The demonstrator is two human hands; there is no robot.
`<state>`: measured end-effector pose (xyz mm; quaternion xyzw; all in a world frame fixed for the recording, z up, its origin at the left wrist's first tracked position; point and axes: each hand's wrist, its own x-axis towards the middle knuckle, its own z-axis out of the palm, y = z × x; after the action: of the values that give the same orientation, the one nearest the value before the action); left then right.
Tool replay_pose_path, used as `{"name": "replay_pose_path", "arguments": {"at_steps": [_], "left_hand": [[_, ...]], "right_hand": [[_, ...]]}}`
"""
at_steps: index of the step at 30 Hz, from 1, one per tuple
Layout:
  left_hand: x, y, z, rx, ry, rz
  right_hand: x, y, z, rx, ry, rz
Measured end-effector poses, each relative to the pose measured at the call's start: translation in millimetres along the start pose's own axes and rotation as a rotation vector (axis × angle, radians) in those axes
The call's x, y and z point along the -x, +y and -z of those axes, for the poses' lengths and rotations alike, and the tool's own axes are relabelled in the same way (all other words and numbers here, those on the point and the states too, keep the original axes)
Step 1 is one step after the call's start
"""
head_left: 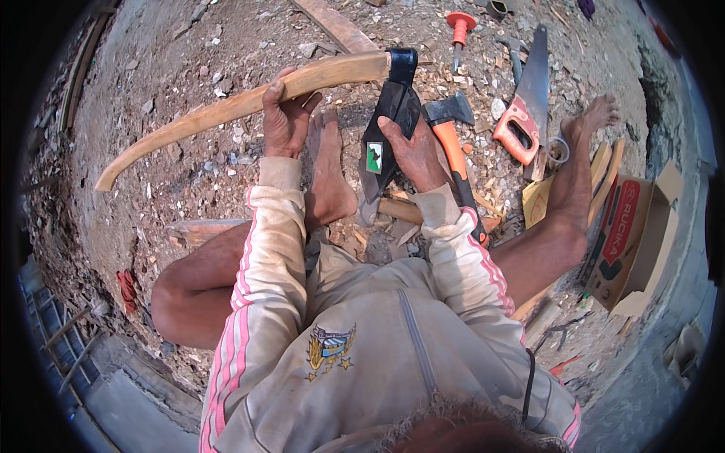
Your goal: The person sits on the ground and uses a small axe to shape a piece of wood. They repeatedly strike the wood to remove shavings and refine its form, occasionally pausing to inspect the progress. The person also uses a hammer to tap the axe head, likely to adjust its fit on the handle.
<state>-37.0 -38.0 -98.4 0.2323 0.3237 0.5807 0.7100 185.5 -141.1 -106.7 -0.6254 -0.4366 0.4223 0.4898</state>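
Observation:
My left hand (pixel 287 121) is closed around a curved, pale wooden handle (pixel 204 117), thumb on the near side. This handle belongs to a hoe, and its right end sits in the black metal eye (pixel 402 64) of the head. From the eye the black blade (pixel 389 113) points back toward me, with a green and white sticker on it. My right hand (pixel 414 151) grips the blade's right edge, thumb on top; its other fingers are mostly hidden. The hoe is held above the ground, over my bare feet. An axe (pixel 455 143) with an orange and black handle lies just right of my right hand.
Farther right lie a handsaw (pixel 529 98) with a red handle, a hammer (pixel 514 57) and a red-guarded chisel (pixel 459 38). An open cardboard box (pixel 630 241) stands beyond my right leg. A wooden plank (pixel 336 26) lies ahead. Wood chips and stones cover the dirt.

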Motion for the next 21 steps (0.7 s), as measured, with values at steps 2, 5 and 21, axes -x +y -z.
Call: {"name": "replay_pose_path", "arguments": {"at_steps": [2, 5, 21], "left_hand": [[-0.7, -0.4, 3.3, 0.000, 0.009, 0.003], [-0.4, 0.5, 4.0, 0.000, 0.030, -0.004], [-3.9, 0.5, 1.5, -0.054, 0.046, -0.005]], "right_hand": [[3.0, 3.3, -4.8, 0.008, 0.034, -0.037], [1.8, -8.7, -1.6, 0.067, 0.018, -0.005], [-1.1, -12.6, -3.1, 0.181, 0.077, -0.042]]}}
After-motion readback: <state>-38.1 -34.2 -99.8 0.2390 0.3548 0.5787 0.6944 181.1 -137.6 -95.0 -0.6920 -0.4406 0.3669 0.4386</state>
